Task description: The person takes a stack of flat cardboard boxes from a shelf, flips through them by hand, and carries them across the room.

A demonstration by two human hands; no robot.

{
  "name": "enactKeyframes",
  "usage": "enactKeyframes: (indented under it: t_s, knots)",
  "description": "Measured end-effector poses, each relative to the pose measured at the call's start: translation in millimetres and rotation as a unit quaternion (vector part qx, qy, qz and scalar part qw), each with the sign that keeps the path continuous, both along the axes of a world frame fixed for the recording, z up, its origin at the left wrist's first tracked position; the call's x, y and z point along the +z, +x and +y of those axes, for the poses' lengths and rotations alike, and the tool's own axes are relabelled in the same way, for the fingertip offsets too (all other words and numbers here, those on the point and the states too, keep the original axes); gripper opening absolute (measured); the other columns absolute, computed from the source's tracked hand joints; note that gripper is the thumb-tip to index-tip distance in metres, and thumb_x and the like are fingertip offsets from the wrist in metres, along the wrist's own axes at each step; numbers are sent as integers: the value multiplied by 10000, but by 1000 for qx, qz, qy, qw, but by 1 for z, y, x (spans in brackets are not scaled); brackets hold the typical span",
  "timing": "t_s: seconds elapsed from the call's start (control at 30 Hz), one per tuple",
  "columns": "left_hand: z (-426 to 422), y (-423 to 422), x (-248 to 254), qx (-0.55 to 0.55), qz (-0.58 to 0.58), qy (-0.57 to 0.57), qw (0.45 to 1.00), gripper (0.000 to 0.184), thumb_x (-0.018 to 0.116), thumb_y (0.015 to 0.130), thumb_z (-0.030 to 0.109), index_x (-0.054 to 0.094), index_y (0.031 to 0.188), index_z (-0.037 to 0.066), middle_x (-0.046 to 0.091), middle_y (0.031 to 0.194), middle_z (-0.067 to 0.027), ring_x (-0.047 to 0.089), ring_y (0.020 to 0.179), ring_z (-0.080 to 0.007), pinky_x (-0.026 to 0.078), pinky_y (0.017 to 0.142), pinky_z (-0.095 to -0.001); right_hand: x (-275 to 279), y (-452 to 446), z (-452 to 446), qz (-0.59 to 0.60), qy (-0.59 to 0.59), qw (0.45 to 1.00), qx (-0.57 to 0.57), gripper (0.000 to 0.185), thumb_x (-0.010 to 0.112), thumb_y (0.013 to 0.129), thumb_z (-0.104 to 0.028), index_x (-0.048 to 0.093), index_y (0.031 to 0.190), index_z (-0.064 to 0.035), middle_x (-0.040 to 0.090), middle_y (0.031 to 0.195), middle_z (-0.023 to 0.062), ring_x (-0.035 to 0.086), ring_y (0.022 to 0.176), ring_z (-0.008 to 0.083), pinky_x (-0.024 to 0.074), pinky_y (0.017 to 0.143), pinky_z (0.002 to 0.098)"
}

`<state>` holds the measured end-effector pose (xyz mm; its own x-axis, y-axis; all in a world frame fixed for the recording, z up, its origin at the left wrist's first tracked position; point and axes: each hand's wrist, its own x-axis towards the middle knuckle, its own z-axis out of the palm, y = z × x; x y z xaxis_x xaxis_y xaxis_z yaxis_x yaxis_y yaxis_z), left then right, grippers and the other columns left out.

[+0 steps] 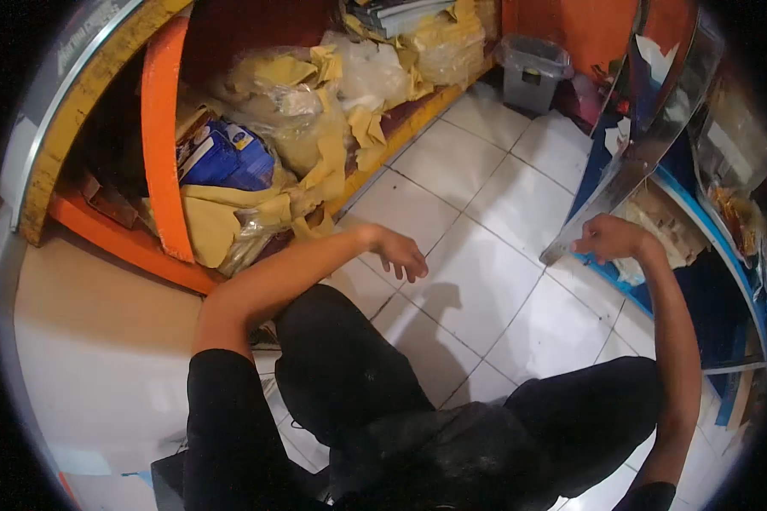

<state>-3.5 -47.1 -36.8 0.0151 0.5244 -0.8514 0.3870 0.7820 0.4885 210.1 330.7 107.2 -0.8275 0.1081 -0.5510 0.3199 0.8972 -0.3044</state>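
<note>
My left hand (pixel 398 255) hangs over the tiled floor beyond my left knee. Its fingers are loosely bent and apart, with nothing in them. On the right, my right hand (pixel 611 238) is closed, the fingers curled inward; whatever they hold, if anything, is hidden. It is beside the lower end of a grey metal strip (pixel 601 192), in front of a blue-edged shelf (pixel 694 204). Crumpled beige paper or packaging (pixel 660 217) lies on that shelf just behind the hand. I cannot tell whether the hand touches the strip.
Left of me, an orange-and-yellow cabinet (pixel 166 136) holds torn yellow paper (pixel 320 170), clear plastic wrap (pixel 371 72) and a blue package (pixel 230 156). A grey plastic bin (pixel 530 81) stands at the back. White floor tiles (pixel 452 162) run between the cabinet and shelf.
</note>
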Motion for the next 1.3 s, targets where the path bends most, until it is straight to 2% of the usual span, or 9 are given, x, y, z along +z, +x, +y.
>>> enactKeyframes:
  t_s: [0.3,0.47,0.63,0.8,0.93,1.07,1.1,1.2,1.3]
  knots:
    - [-11,-1,30,3,53,-3,999,618,648,957,506,576,1467,165,673,1374,-103,638,1253,-326,493,1063,-499,26,-6,-32,37,-26,998,35,441,738,936,-440,701,858,-8,686,684,97,690,632,188,522,586,332]
    - [-12,-36,32,-85,358,213,905,621,722,924,413,584,1452,119,600,1428,-223,579,1269,-454,449,1094,-558,24,-8,-38,28,-23,998,44,403,734,938,-416,736,945,-12,725,753,102,715,681,187,552,634,330]
    - [-35,-109,162,-87,867,235,431,814,795,860,370,437,1580,248,477,1527,-246,427,1422,-474,323,1205,-552,-17,-159,-58,-107,-23,977,181,320,683,936,-318,775,1117,-70,783,889,90,745,774,188,589,710,358]
    - [-108,-172,205,247,675,152,678,865,794,844,493,402,1598,331,521,1501,-246,466,1409,-435,357,1175,-573,-67,-428,-146,243,65,954,166,702,679,917,-491,568,1418,-11,646,1335,211,691,1091,340,578,882,388]
    - [-114,-182,186,265,691,163,652,858,790,839,492,411,1589,321,451,1578,-185,381,1476,-445,302,1177,-658,-125,-534,-208,466,-165,838,-230,1009,813,787,-586,465,1492,48,587,1442,253,594,1307,377,495,1083,446]
    - [-59,-150,242,262,760,248,540,487,773,846,329,687,1293,156,555,1401,-155,523,1281,-401,404,1009,-661,-165,-593,-230,426,-113,896,-49,927,813,812,-531,464,1488,-1,615,1383,250,625,1234,359,459,1095,460]
    - [-43,-157,243,226,812,352,408,435,796,818,368,731,1160,106,628,1098,-151,593,1079,-407,434,957,-639,-160,-589,-240,413,-114,903,-40,893,803,818,-523,478,1468,-5,623,1362,248,631,1212,362,466,1074,463]
    - [19,-188,232,126,655,533,521,406,739,865,362,719,1167,92,627,1086,-168,601,1055,-405,434,960,-631,-168,-588,-250,404,-126,905,-49,792,776,836,-498,521,1410,-16,644,1300,243,648,1147,369,485,1013,472]
    - [52,-250,205,2,593,206,778,479,651,927,403,697,1266,69,630,1316,-204,579,1242,-418,429,1073,-573,-168,-598,-266,404,-141,902,-57,693,749,855,-474,564,1351,-27,666,1238,237,666,1082,376,505,951,481]
